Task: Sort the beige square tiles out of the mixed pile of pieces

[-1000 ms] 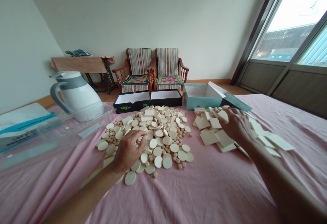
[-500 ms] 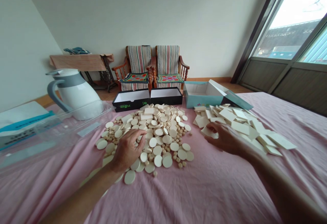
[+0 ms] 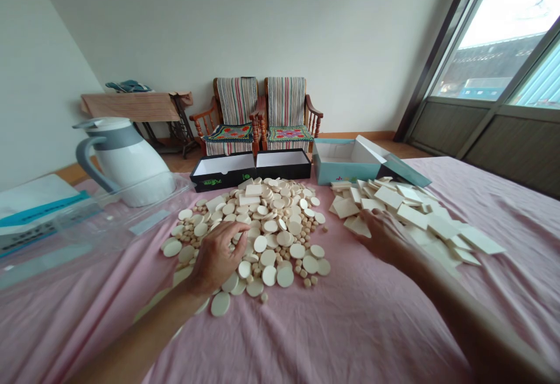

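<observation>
Over the left part of a heap of pale wooden discs (image 3: 284,238) and small wooden beads lies my left hand (image 3: 220,250). Its fingers are bent loosely, the thumb apart from them, and I see nothing held between. My right hand (image 3: 380,233) rests on the near left edge of a pile of thin square wooden pieces (image 3: 413,216). Its fingers reach forward over the pieces, and one square piece (image 3: 357,226) shows beside the thumb. Part of the pile is hidden under this hand.
Two black open boxes (image 3: 224,173) and a light blue box (image 3: 347,172) stand behind the piles. At left are a grey-white jug (image 3: 126,159), a clear plastic tray (image 3: 100,226) and a blue-white box (image 3: 39,203). Pink cloth (image 3: 332,325) covers the table.
My right hand has gone from bent fingers with a gap to the thumb to lying flatter over the square pieces. My left hand stays nearly still. The view has shifted slightly.
</observation>
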Motion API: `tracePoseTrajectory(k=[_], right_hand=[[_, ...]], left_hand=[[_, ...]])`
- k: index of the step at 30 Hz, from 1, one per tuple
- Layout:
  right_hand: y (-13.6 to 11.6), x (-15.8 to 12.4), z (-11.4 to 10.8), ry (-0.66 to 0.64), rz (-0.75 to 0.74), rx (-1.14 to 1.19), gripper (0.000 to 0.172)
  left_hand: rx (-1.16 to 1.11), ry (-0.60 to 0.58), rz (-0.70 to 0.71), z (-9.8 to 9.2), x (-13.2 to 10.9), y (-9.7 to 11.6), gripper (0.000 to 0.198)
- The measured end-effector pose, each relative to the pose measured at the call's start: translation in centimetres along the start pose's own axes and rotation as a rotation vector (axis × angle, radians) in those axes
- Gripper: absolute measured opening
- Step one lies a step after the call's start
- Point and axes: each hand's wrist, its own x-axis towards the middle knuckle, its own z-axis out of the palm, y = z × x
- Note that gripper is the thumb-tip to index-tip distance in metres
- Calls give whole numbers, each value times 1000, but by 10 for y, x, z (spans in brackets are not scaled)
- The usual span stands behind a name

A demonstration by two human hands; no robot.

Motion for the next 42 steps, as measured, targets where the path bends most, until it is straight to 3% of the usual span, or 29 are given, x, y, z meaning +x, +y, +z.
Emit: tracePoseTrajectory(k=[7, 14, 19, 30, 35, 42], right_hand=[[-18, -1, -8, 26, 81, -53, 27], [-29, 26, -23, 101, -14, -77, 32], [-37, 51, -10, 43, -81, -148, 44], [-15, 92, -3, -106, -272, 38, 67], [-16, 98, 0, -196, -236, -13, 58], [-10, 99, -13, -273, -414, 220, 63]], left_hand=[[4, -1, 3, 2, -1, -1, 12], [3, -7, 2, 1, 0, 1, 13], [7, -5, 8, -1, 1, 3, 15], [7, -19, 3, -1, 1, 3, 14], [9, -19, 9, 0, 1, 2, 14], [5, -31, -5, 0, 0, 1, 15]])
